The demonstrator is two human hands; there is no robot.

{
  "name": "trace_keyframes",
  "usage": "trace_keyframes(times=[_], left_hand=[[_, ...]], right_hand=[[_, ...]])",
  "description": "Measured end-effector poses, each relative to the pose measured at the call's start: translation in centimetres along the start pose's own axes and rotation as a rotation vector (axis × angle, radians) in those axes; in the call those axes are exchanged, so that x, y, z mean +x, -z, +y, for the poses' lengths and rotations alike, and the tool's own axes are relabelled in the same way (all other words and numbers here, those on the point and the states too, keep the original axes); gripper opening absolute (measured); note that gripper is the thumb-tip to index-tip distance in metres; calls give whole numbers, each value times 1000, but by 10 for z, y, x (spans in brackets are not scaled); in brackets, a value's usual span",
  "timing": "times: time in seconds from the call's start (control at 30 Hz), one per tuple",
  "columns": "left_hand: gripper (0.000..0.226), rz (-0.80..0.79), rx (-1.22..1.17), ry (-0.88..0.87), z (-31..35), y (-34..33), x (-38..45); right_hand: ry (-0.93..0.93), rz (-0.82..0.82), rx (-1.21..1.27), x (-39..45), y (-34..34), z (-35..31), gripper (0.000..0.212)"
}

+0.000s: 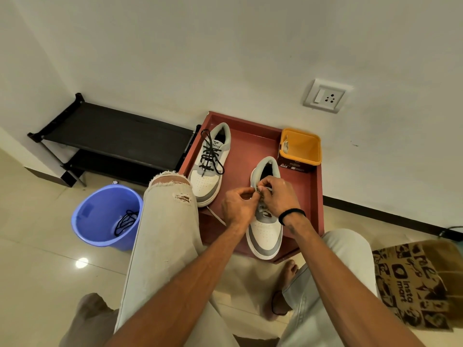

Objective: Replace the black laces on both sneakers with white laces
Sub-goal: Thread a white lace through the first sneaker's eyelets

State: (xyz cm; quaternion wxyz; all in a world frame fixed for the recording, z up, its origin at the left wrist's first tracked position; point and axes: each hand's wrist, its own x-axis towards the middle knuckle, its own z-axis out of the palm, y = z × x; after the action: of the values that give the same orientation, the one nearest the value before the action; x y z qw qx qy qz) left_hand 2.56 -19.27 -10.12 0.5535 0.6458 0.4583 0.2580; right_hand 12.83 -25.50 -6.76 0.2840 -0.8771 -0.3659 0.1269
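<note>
Two white and grey sneakers stand on a red tray table (253, 144). The left sneaker (209, 176) still carries black laces (210, 154). Over the right sneaker (265, 231), both hands meet at the upper eyelets. My left hand (238, 204) pinches a white lace (216, 216), whose free end trails off to the left over the table edge. My right hand (279, 194), with a black band on the wrist, pinches the lace near the tongue. The eyelets themselves are hidden under my fingers. A loose black lace (125, 221) lies in the blue bucket (100, 221).
A yellow tub (300, 149) holding a white lace stands at the tray's back right. A black shoe rack (112, 141) lines the wall at left. A printed paper bag (413, 284) lies on the floor at right. My knees flank the tray.
</note>
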Motion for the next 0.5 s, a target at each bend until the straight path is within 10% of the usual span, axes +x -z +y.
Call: trace_keyframes(times=[0.5], left_hand=[[13,2,-4,-82,-10,2,16]], right_hand=[[-4,-12,92,-2,3,1,12]])
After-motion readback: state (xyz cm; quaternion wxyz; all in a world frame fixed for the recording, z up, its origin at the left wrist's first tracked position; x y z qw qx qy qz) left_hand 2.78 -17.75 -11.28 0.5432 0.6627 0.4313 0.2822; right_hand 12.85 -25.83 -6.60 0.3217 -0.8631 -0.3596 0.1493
